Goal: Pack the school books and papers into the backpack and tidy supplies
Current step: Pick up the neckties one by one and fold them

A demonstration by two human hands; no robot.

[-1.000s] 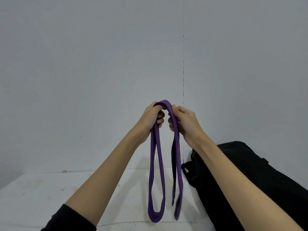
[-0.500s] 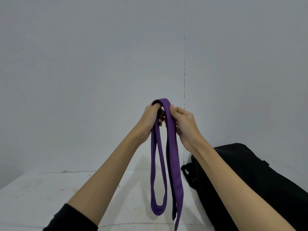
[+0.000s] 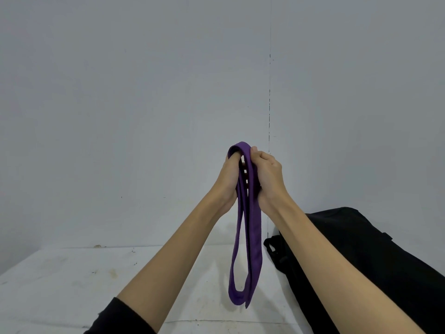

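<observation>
Table (image 3: pixel 72 285): white, black backpack (image 3: pixel 373 261) at right.
Left hand (image 3: pixel 227 182), right hand (image 3: pixel 267 174): both grip folded purple strap (image 3: pixel 252 225).

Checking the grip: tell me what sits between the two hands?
In the head view, only the folded purple strap lies between the left hand and right hand.

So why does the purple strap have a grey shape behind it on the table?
In the head view, that grey patch is the shadow of the long purple fabric strap on the white table; soft, even light, no glare; black fabric backpack shows little detail.
</observation>
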